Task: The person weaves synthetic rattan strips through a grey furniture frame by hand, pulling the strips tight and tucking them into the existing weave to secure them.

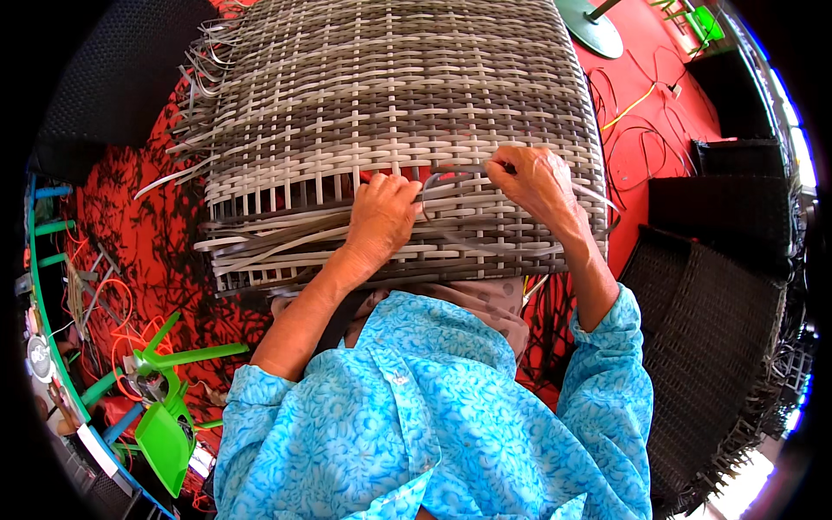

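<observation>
A large woven panel point(390, 87) of grey and brown wicker strips lies before me, with a gap in its weave near the front where bare lengthwise strips show. From my right hand point(537, 184), a dark grey wicker strip point(459, 169) bends leftward over the gap toward my left hand. The right fingers are curled tightly around the strip. My left hand point(381, 218) rests at the gap's edge, fingers bent and pressed together beside the strip's curved part; its fingertips are partly hidden. Loose strips point(286, 238) lie bunched under and left of this hand.
Cut strip ends point(204, 69) stick out along the panel's left side. Dark scraps litter the red floor point(139, 225). A green dustpan point(165, 446) is at lower left. Dark woven furniture point(693, 338) stands on the right, near cables point(646, 143). A round base point(594, 30) is behind.
</observation>
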